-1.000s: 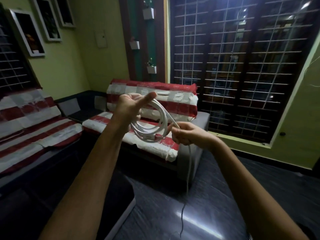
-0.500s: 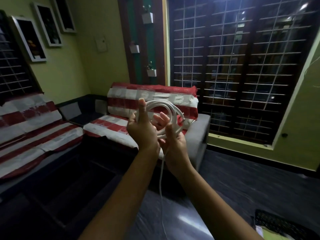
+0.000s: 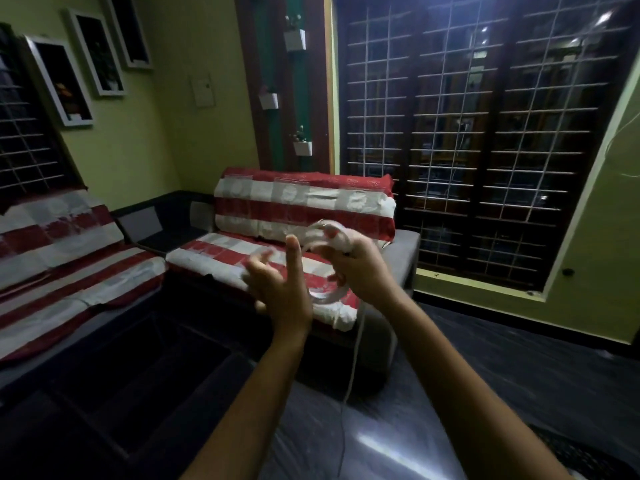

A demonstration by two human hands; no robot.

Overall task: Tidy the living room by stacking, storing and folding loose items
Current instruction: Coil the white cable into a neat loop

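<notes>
While your right hand [image 3: 356,268] grips white cable coil [image 3: 327,237] above sofa [image 3: 304,216], left hand [image 3: 277,289] spread wide, holding nothing. Loops may spring loose; hanging tail [image 3: 353,368] can snag.

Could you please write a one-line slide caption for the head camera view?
Right hand grips a coiled white cable, left hand open beside it, before a striped sofa.

A home living room: striped-covered sofas [image 3: 304,216], framed pictures [image 3: 59,81], wall planters [image 3: 294,39], grilled window [image 3: 485,133].
</notes>
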